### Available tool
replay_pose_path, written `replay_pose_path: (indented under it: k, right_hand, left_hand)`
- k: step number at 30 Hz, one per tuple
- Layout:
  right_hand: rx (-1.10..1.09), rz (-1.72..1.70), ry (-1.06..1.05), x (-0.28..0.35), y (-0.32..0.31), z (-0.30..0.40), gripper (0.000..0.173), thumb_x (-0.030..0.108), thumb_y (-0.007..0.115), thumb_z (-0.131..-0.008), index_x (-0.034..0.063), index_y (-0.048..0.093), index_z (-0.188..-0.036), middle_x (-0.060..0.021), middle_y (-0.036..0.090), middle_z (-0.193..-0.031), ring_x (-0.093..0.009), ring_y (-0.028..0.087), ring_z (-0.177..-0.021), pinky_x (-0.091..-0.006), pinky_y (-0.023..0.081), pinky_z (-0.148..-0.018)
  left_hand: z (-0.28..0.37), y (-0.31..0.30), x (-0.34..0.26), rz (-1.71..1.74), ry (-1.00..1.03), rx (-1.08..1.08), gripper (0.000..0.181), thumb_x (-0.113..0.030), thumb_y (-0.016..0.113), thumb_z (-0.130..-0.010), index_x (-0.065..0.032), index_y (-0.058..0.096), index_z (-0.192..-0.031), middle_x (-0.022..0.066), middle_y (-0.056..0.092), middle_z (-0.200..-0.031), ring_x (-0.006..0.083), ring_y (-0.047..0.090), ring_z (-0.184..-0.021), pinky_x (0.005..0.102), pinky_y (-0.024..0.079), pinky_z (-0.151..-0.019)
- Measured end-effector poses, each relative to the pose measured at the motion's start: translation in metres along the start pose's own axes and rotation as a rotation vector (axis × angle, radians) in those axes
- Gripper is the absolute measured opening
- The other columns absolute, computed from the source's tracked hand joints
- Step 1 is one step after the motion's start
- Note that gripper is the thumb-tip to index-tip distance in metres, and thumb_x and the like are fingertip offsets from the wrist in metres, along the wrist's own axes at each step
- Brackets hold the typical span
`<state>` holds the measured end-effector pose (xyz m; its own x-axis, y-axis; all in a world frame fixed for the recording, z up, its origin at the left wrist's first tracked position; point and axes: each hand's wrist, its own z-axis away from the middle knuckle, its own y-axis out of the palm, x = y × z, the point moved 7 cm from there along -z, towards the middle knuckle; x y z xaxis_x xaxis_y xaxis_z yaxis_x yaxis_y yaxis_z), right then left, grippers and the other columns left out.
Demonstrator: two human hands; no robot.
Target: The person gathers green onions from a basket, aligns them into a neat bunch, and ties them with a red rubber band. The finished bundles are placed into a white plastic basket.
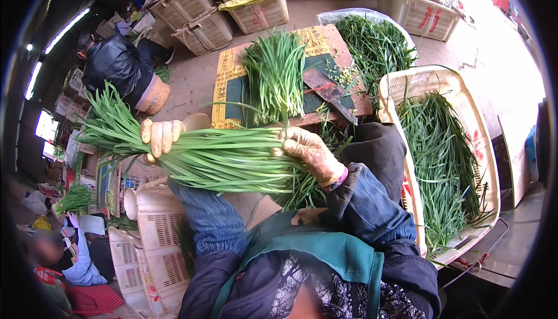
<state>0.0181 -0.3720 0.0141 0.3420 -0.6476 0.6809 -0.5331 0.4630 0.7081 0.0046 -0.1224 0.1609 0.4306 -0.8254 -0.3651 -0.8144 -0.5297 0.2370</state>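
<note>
A thick bunch of garlic chives (226,157) lies sideways in front of my chest, with the leafy tips fanning out to the left. My gloved left hand (161,138) is wrapped around it near those tips. At the stem end, my gloved right hand (311,153) pinches some stalks between thumb and fingers. Beyond my hands, another bunch of chives (277,79) lies on a low board (231,74) covered with printed yellow tape and dark green matting. Beside that bunch rests a broad-bladed knife (329,90) with a red strip across it.
To my right stands a cream plastic crate (486,179) of loose chives (440,162). More chives (375,44) fill a lined container behind the board. Crates (257,13) are stacked at the back. A person (115,66) sits at left; another person (83,253) holds chives lower left.
</note>
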Motion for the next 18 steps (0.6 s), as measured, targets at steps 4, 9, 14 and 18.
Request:
replay_pose_path:
  k: [4,9,14,18]
  right_hand:
    - [0.04,0.06,0.022,0.004,-0.02,0.023,0.015,0.016,0.061,-0.097,0.0033,0.061,-0.106,-0.0039,0.066,-0.098,-0.011,0.06,-0.089,-0.0266,0.047,-0.086]
    - [0.244,0.411,0.295,-0.002,-0.056,0.046,0.01,0.006,0.061,-0.095,0.0022,0.066,-0.102,-0.0022,0.068,-0.09,-0.01,0.062,-0.083,-0.0272,0.051,-0.079]
    - [0.355,1.716,0.447,-0.017,-0.132,0.061,0.029,0.013,0.077,-0.078,0.0062,0.069,-0.105,-0.0119,0.07,-0.098,-0.031,0.067,-0.09,-0.0402,0.054,-0.082]
    - [-0.014,1.334,-0.4,0.042,-0.039,0.012,0.055,0.019,0.075,-0.083,0.0133,0.056,-0.134,-0.0124,0.063,-0.123,-0.03,0.06,-0.113,-0.04,0.047,-0.097]
  left_hand:
    - [0.002,0.0,-0.012,0.042,0.038,0.04,0.034,-0.011,0.072,-0.084,-0.0094,0.051,-0.11,-0.0025,0.064,-0.083,0.0108,0.061,-0.079,0.0286,0.042,-0.08]
    - [-0.003,0.014,-0.028,0.024,0.017,0.015,0.031,-0.008,0.076,-0.082,-0.0097,0.054,-0.104,-0.0041,0.065,-0.078,0.0098,0.063,-0.075,0.0269,0.046,-0.078]
    - [-0.004,0.018,-0.078,-0.01,0.113,0.051,0.031,-0.008,0.077,-0.08,-0.0102,0.054,-0.101,-0.0049,0.065,-0.078,0.0085,0.063,-0.073,0.0252,0.045,-0.079]
    - [-0.002,0.019,-0.072,0.03,0.13,0.025,0.032,-0.007,0.078,-0.079,-0.0099,0.054,-0.101,-0.0048,0.066,-0.076,0.0077,0.063,-0.072,0.0236,0.046,-0.075]
